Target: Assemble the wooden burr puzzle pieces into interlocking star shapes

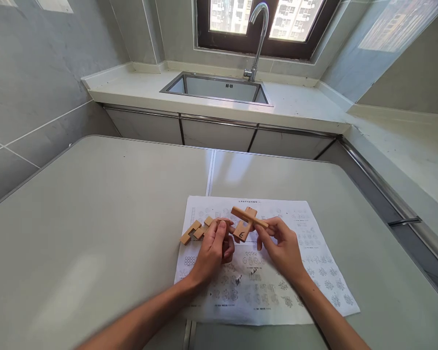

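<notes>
Several notched wooden puzzle pieces are in and around my hands, above a printed instruction sheet (277, 306). My left hand (215, 245) is closed around a wooden piece that its fingers mostly hide. Joined to or touching that piece is a wider wooden block (242, 232) with a dark mark on its face. A slim wooden bar (243, 214) lies crosswise over this block, and my right hand (279, 240) pinches its right end. Left of my left hand, notched wooden pieces (191, 232) rest on the sheet's left edge.
The sheet lies on a pale folding table (113, 218) with a seam down its middle. Beyond the table are a counter (299, 104) with a steel sink (215, 87) and a curved tap (261, 39) below a window. Another counter (405, 141) runs along the right.
</notes>
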{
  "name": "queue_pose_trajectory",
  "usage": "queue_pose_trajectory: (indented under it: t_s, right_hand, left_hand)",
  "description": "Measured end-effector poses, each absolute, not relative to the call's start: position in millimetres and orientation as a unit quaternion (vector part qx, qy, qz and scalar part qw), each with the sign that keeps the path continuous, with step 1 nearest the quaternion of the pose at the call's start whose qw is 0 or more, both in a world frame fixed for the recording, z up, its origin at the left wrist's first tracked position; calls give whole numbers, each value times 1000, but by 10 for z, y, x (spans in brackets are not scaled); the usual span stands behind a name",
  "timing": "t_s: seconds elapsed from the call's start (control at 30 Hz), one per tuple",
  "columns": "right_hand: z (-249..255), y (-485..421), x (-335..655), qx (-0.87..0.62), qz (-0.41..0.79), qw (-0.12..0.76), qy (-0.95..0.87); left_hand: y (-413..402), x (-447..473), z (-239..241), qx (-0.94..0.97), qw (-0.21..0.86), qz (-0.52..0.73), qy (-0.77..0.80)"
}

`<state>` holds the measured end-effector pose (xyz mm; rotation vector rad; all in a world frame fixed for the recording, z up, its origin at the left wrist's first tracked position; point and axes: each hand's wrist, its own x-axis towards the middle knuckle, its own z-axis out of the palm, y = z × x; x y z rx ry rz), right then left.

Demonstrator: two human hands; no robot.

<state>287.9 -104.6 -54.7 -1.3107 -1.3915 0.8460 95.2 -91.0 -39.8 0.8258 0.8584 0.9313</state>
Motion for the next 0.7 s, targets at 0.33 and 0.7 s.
queue_pose_trajectory:
  t_s: [0.33, 0.7]
  right_hand:
    - [-530, -1003, 2977, -490, 490, 531, -488]
    - [-613, -1006, 3061, -434, 541, 561, -452]
  left_hand:
    - [-885, 930, -417, 318, 780, 416, 342]
    - [-861, 951, -453, 267, 793, 455, 306]
